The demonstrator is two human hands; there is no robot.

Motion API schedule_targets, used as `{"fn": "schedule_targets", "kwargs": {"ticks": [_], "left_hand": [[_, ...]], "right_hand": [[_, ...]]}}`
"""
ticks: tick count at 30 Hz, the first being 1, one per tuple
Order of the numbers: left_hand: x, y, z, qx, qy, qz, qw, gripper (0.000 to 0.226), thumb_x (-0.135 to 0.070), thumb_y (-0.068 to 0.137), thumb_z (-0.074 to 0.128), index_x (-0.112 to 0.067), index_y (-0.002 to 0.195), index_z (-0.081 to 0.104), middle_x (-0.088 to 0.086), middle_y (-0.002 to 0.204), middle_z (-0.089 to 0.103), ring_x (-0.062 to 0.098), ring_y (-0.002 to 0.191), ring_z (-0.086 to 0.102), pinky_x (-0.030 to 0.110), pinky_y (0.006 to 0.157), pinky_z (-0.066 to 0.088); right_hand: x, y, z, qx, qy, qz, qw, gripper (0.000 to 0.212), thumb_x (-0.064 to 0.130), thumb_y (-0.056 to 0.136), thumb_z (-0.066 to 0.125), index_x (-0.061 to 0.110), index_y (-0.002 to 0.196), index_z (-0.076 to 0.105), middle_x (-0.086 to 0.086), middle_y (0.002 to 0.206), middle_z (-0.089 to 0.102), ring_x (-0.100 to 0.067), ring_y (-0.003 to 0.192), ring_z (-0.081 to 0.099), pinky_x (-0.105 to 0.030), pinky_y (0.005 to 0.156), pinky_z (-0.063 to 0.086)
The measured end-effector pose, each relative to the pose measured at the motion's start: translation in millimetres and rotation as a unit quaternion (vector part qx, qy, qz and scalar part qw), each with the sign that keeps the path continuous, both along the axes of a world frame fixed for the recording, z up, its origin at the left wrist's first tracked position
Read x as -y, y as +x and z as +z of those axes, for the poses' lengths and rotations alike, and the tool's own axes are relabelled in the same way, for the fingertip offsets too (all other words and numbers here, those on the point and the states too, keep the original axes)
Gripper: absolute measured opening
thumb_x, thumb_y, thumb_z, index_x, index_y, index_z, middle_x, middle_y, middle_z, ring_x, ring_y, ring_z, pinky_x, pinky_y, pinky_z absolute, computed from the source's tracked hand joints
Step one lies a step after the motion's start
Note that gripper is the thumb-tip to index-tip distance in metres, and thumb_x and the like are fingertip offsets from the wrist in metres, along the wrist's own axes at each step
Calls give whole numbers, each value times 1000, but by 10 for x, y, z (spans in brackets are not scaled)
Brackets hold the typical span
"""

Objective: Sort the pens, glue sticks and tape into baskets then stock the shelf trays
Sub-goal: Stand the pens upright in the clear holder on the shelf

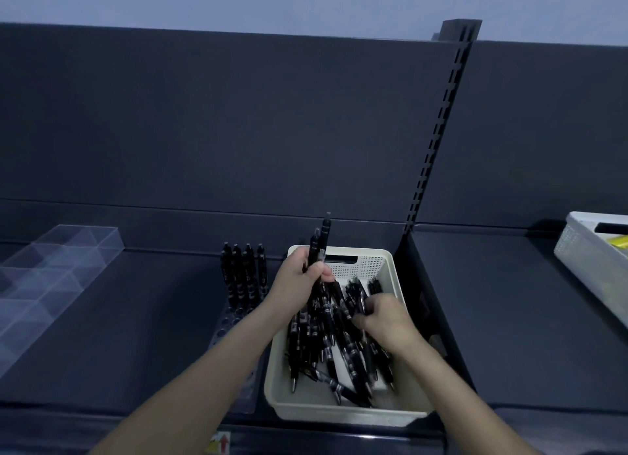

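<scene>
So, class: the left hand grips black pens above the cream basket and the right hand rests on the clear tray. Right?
No. The head view shows the right hand down in the cream basket among the pens, not on the clear tray; the rest holds.

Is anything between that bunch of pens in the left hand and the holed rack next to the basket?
Nothing visible. The left hand holds its pens over the basket's left rim, right beside the rack; standing pens fill only its far holes, nearer visible ones are free.
</scene>
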State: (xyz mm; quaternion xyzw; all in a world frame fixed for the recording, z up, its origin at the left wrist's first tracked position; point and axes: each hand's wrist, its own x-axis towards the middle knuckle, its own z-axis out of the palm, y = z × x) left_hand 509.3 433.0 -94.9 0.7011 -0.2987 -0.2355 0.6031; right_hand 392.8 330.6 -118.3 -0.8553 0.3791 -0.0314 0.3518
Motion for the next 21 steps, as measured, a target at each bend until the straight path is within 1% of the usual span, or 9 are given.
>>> {"fn": "schedule_targets", "kwargs": {"ticks": [2, 3, 5, 7, 10, 12, 17, 19, 21], "left_hand": [[-37, 4, 24, 8, -5, 9, 1000, 19, -5, 96, 40, -18, 85, 50, -2, 80, 61, 14, 77, 62, 39, 91, 48], [-54, -2, 34, 7, -14, 15, 1000, 19, -5, 97, 39, -18, 86, 49, -2, 79, 60, 14, 75, 60, 41, 90, 48], [-86, -32, 91, 4, -36, 18, 999, 20, -4, 97, 37, -18, 87, 48, -1, 77, 58, 14, 71, 57, 38, 83, 49], [-126, -64, 196, 9, -64, 12, 998, 20, -3, 97, 36, -16, 88, 47, 0, 75, 56, 14, 69, 54, 29, 74, 49], [-232, -79, 384, 31, -108, 6, 994, 19, 0, 97, 36, -13, 90, 48, 0, 73, 56, 10, 64, 54, 17, 63, 48], [-355, -40, 483, 49, -127, 8, 991, 20, 0, 97, 36, -13, 91, 49, -1, 73, 57, 5, 61, 54, 13, 60, 47], [-829, 228, 570, 69, -154, 49, 984, 24, 0, 97, 37, -18, 94, 54, -1, 75, 58, 0, 59, 57, 11, 60, 48], [-1045, 402, 527, 71, -143, 76, 984, 26, -1, 97, 38, -20, 95, 54, -1, 75, 58, -1, 59, 57, 10, 62, 49], [-1249, 571, 438, 79, -117, 93, 986, 26, -1, 97, 38, -22, 94, 54, -1, 76, 59, 0, 61, 58, 13, 65, 51]], "right_hand": [[48, -48, 94, 106, 116, -22, 987, 23, 14, 86, 64, 9, 68, 50, -2, 52, 47, -11, 42, 42, -22, 42, 33], [55, -77, 153, 152, 173, -25, 973, 25, 13, 88, 62, 8, 69, 47, -3, 51, 44, -8, 38, 36, -20, 39, 28], [48, -129, 282, 214, 257, -13, 942, 23, 11, 90, 57, 6, 70, 46, -8, 59, 54, -6, 37, 36, -17, 36, 26], [29, -150, 374, 242, 300, 6, 922, 20, 10, 92, 54, 5, 73, 50, -10, 68, 63, -5, 36, 39, -16, 34, 27], [-8, -141, 446, 256, 337, 22, 906, 14, 12, 94, 50, 7, 84, 57, -9, 67, 67, -6, 37, 42, -16, 34, 30], [-56, -106, 481, 266, 349, 23, 898, 14, 11, 95, 47, 9, 87, 58, -8, 66, 66, -6, 37, 44, -17, 35, 33], [-298, 100, 562, 302, 386, 21, 871, 19, 4, 95, 43, 8, 84, 58, -11, 67, 64, -8, 39, 48, -16, 37, 37], [-430, 239, 568, 312, 368, 20, 876, 19, 5, 95, 45, 8, 83, 59, -10, 72, 61, -8, 43, 52, -16, 39, 40], [-574, 412, 542, 321, 321, 17, 891, 17, 6, 94, 48, 4, 83, 61, -8, 72, 58, -7, 46, 54, -16, 42, 43]]}}
